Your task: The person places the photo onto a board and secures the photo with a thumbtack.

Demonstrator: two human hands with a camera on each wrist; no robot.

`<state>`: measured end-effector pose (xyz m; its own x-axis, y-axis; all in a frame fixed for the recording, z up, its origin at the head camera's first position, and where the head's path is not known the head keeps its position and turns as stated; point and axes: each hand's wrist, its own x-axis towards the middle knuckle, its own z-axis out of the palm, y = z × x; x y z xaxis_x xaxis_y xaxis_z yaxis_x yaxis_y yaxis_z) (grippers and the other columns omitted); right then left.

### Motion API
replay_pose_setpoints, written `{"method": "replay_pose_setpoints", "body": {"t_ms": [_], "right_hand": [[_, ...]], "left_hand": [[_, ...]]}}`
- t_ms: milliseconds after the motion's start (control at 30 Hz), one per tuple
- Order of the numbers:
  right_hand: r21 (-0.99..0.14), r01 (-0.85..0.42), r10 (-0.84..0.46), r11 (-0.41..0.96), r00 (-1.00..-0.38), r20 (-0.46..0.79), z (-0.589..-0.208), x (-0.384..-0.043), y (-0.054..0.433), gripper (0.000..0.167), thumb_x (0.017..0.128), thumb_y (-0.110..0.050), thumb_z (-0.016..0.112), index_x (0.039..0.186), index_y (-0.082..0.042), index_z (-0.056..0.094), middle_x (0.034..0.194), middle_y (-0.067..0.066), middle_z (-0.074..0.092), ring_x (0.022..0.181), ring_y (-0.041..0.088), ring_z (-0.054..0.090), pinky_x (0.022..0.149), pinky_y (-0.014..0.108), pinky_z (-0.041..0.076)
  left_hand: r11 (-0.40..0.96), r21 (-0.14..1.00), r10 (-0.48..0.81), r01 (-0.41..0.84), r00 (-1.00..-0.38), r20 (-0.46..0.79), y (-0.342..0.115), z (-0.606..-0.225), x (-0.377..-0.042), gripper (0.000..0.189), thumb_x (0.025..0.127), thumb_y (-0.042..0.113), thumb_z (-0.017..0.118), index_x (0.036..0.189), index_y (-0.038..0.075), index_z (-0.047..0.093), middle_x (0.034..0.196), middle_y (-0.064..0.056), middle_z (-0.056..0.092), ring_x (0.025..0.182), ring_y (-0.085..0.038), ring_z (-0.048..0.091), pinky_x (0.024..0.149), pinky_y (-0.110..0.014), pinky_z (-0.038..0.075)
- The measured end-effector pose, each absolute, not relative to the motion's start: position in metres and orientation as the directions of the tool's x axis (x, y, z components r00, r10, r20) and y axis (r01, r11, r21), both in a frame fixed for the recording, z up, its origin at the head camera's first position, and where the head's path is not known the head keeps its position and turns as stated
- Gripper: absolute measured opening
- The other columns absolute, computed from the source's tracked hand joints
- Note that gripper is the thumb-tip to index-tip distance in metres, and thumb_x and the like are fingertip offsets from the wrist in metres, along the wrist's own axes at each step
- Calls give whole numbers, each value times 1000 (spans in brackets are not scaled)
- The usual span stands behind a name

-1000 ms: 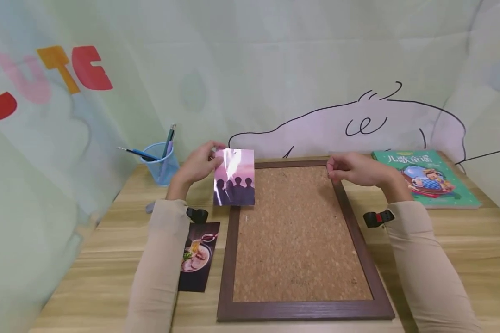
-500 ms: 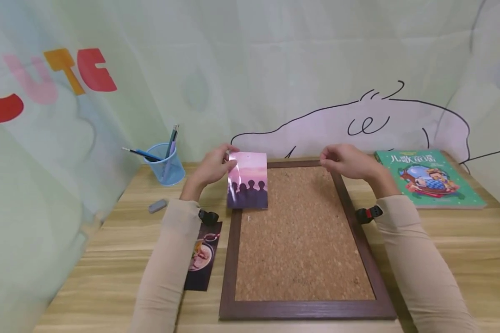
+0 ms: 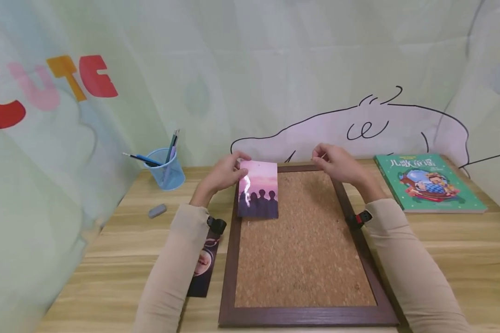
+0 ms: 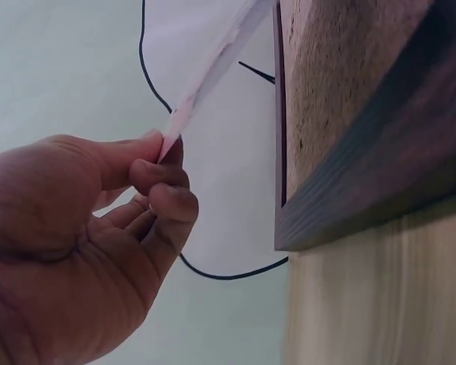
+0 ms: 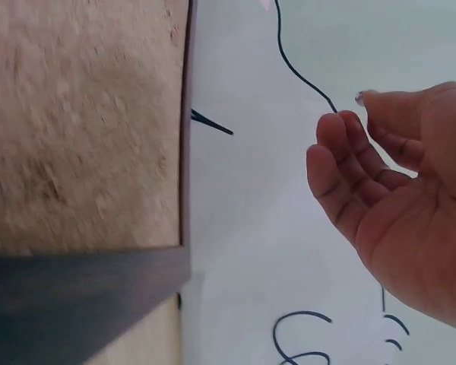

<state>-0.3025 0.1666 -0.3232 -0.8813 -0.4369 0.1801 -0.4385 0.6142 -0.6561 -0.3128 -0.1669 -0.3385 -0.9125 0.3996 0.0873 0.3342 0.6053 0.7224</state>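
Note:
My left hand (image 3: 224, 175) pinches the upper left edge of a photo print (image 3: 267, 196) with dark silhouettes under a pink sky. The left wrist view shows this photo (image 4: 194, 95) nearly edge-on, between thumb and fingers. It hangs over the upper left corner of a cork board (image 3: 304, 259) with a dark brown wooden frame. Above the board's upper right part, my right hand (image 3: 337, 163) has thumb and fingertips close together. A tiny shiny pushpin (image 5: 360, 98) shows at the thumb tip in the right wrist view; its exact shape is hard to make out.
Left of the board lies a dark picture of a noodle bowl (image 3: 201, 280), partly under the left sleeve. Behind it are a grey eraser (image 3: 157, 211) and a blue mesh cup (image 3: 168, 175) of pens. A green book (image 3: 431, 185) lies right; a printed cloth (image 3: 250, 69) hangs behind.
My left hand has carried the photo rightward, from beside the board's frame to over its upper left corner. My right hand has moved left, over the board's upper right part.

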Motion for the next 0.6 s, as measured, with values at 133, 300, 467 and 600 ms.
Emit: {"method": "replay_pose_setpoints", "body": {"t_ms": [133,300,467,600], "right_hand": [[-670,-419,-441,613,-885,151,-325,-305,163,14,105,-10,48,105,3,53,94,17,58,87,32,58,68,31,48],[-666,-441,-478,602,-867,143,-325,-308,160,11,104,-8,52,102,3,54,86,15,58,77,23,54,62,30,44],[-662,-443,-496,605,-860,123,-328,-313,157,8,103,-6,51,101,2,54,88,16,60,79,24,56,65,32,46],[-661,-442,-498,606,-859,118,-329,-317,153,8,103,-6,52,101,1,55,86,14,60,79,24,56,66,33,46]], "left_hand": [[584,745,404,321,-911,76,-160,-338,-315,37,100,6,54,136,2,50,78,-9,54,59,-16,50,55,-29,43],[591,746,405,307,-913,54,-144,-333,-315,37,100,5,54,136,2,50,74,-7,51,56,-15,49,55,-31,45],[632,719,379,290,-925,39,-130,-334,-315,36,99,6,56,135,4,52,75,-6,50,58,-16,48,55,-32,44],[628,737,362,251,-932,9,-123,-339,-316,36,99,6,55,135,5,52,80,-7,51,64,-17,50,62,-38,50]]}}
